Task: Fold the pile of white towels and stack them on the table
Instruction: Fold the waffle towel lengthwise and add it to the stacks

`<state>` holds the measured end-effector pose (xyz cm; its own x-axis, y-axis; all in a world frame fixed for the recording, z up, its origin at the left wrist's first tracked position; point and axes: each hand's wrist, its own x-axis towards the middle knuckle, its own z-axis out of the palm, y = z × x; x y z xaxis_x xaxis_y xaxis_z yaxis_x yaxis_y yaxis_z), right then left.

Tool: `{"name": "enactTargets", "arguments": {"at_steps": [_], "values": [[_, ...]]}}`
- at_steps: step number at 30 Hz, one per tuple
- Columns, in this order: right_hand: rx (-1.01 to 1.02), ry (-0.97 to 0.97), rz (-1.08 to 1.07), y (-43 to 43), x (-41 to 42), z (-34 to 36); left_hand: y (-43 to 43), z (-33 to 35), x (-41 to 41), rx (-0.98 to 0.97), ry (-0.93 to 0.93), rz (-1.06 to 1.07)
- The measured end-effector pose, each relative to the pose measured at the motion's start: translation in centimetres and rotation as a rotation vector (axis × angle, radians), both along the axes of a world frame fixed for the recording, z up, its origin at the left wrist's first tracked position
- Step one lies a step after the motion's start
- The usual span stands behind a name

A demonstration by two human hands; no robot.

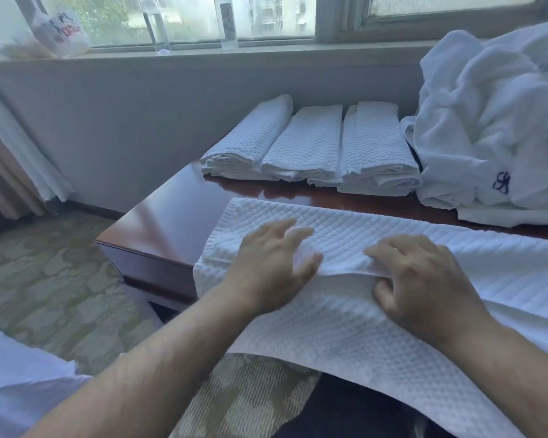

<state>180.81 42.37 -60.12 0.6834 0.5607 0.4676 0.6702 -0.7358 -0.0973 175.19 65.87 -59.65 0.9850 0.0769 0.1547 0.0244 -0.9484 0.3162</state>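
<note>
Three stacks down, one towel on the go.
Three folded towel stacks (310, 147), one spread towel (377, 229), one unfolded pile (494, 121), two bottles (155, 23), two hands (272, 263).

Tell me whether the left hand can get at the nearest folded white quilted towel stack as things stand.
Probably yes. The left hand rests flat on the spread white towel; only bare glossy wooden table lies before the leftmost folded towel stack.

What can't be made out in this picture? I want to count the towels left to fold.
Head view only:
- Unfolded pile: cut off by the right edge; its layers hide one another, so no count.
- Towel being folded: right end out of frame.
- Right hand: fingertips tucked under the towel's fold.
- Bottle labels: too blurred to read.
</note>
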Motion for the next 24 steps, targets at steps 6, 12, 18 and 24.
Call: {"name": "enactTargets", "arguments": {"at_steps": [6,12,18,24], "values": [[0.051,0.257,-0.224,-3.7,0.9,-0.9,-0.4,-1.5,1.1,0.129,0.079,-0.043],[0.070,0.380,-0.222,-1.6,3.0,-0.3,1.5,-0.4,4.0,0.124,0.177,-0.054],[0.099,0.251,-0.330,-6.0,2.3,0.5,-2.3,0.4,3.5,0.079,0.083,-0.107],[0.058,0.241,-0.469,-15.2,1.3,0.5,-12.9,0.2,5.3,0.104,-0.109,-0.396]]}}
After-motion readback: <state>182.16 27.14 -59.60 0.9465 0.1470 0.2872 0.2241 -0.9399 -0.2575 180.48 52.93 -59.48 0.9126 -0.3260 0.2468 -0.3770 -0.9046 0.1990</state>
